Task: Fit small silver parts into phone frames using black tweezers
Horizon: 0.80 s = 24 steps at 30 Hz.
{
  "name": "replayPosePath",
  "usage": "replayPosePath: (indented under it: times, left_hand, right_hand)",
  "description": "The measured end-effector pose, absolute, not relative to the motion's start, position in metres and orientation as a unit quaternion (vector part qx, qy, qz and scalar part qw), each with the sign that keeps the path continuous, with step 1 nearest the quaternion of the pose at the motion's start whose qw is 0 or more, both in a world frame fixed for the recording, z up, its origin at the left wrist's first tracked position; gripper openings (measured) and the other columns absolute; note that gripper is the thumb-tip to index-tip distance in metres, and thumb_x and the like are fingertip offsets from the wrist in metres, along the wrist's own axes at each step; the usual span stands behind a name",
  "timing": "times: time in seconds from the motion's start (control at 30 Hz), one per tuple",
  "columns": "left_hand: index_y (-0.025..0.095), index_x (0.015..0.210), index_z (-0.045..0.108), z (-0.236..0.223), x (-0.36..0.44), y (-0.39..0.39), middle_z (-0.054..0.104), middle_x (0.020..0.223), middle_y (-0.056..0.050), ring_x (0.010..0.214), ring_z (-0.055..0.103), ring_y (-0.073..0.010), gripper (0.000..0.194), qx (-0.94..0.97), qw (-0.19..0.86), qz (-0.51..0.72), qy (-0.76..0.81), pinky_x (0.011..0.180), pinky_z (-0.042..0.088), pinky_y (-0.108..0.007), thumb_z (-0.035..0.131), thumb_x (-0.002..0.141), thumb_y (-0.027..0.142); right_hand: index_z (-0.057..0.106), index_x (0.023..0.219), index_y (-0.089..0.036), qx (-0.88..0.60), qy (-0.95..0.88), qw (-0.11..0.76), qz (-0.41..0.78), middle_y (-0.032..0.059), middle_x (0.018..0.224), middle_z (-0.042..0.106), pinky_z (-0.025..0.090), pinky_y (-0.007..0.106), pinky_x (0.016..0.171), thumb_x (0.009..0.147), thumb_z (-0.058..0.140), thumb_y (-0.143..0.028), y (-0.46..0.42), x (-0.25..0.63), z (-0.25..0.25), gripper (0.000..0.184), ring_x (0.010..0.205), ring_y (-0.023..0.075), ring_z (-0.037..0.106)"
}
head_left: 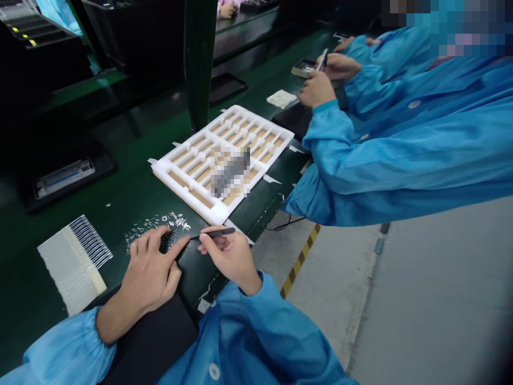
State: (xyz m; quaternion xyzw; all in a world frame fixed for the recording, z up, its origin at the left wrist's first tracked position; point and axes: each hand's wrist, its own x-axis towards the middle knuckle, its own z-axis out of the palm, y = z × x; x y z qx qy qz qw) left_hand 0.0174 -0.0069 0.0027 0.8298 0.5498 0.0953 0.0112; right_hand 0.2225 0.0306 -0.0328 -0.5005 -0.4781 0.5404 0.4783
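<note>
My right hand grips a pair of black tweezers in its fingers, with their thin tip pointing left. My left hand rests palm down on the green bench, its fingers apart and its index fingertip right at the tip of the tweezers. Whether a tiny part lies between the two cannot be made out. Just beyond my left fingers, small shiny metal pieces are scattered on the bench. To the left lies a pale sheet with a row of thin strips along one side. Under my left forearm is a dark pad.
A white foam tray with slots lies ahead, a blurred-out item on it. At far left a black tray holds a phone-like frame. A green post rises behind. A co-worker in blue sits at right, handling a small device.
</note>
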Motion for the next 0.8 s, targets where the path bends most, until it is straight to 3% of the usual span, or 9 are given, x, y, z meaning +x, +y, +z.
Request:
replayPosePath:
  times: [0.23, 0.4, 0.57, 0.7, 0.8]
  left_hand:
    - [0.028, 0.147, 0.067, 0.001, 0.017, -0.005, 0.048, 0.144, -0.021, 0.132, 0.047, -0.0430, 0.058, 0.837, 0.013, 0.096, 0.538, 0.101, 0.045, -0.062, 0.052, 0.091, 0.020]
    - [0.029, 0.150, 0.064, 0.009, 0.011, -0.011, 0.051, 0.142, -0.020, 0.130, 0.049, -0.0416, 0.059, 0.838, 0.015, 0.128, 0.530, 0.102, 0.045, -0.063, 0.049, 0.094, 0.019]
    - [0.037, 0.161, 0.047, 0.058, -0.005, -0.029, 0.059, 0.144, -0.011, 0.129, 0.057, -0.0336, 0.058, 0.820, 0.136, 0.131, 0.541, 0.104, 0.052, -0.052, 0.049, 0.103, 0.031]
    - [0.033, 0.147, 0.061, 0.093, 0.010, 0.003, 0.067, 0.137, -0.007, 0.117, 0.068, -0.0259, 0.043, 0.827, 0.182, 0.144, 0.511, 0.096, 0.059, -0.038, 0.053, 0.105, 0.042]
    - [0.021, 0.133, 0.069, 0.096, 0.049, 0.064, 0.073, 0.125, -0.009, 0.110, 0.071, -0.0263, 0.039, 0.837, 0.126, 0.189, 0.498, 0.098, 0.058, -0.039, 0.061, 0.101, 0.042]
  right_hand:
    - [0.078, 0.104, -0.018, -0.527, -0.493, 0.542, 0.430, 0.0096, 0.083, 0.083, 0.070, 0.033, 0.065, 0.095, 0.074, -0.036, 0.019, 0.219, -0.038, 0.020, 0.068, 0.0238, 0.082]
    - [0.078, 0.102, -0.018, -0.516, -0.485, 0.571, 0.415, 0.0102, 0.088, 0.082, 0.069, 0.034, 0.066, 0.096, 0.074, -0.035, 0.018, 0.218, -0.041, 0.019, 0.068, 0.0225, 0.081]
    - [0.079, 0.101, -0.019, -0.505, -0.477, 0.591, 0.409, 0.0077, 0.084, 0.080, 0.065, 0.031, 0.063, 0.095, 0.073, -0.034, 0.019, 0.215, -0.037, 0.017, 0.065, 0.0196, 0.076]
    - [0.080, 0.102, -0.021, -0.503, -0.488, 0.593, 0.397, 0.0064, 0.085, 0.080, 0.061, 0.029, 0.060, 0.097, 0.070, -0.036, 0.019, 0.210, -0.035, 0.019, 0.064, 0.0180, 0.072]
    - [0.080, 0.103, -0.020, -0.508, -0.493, 0.585, 0.395, 0.0050, 0.080, 0.078, 0.058, 0.027, 0.057, 0.097, 0.070, -0.036, 0.020, 0.210, -0.036, 0.020, 0.061, 0.0169, 0.069]
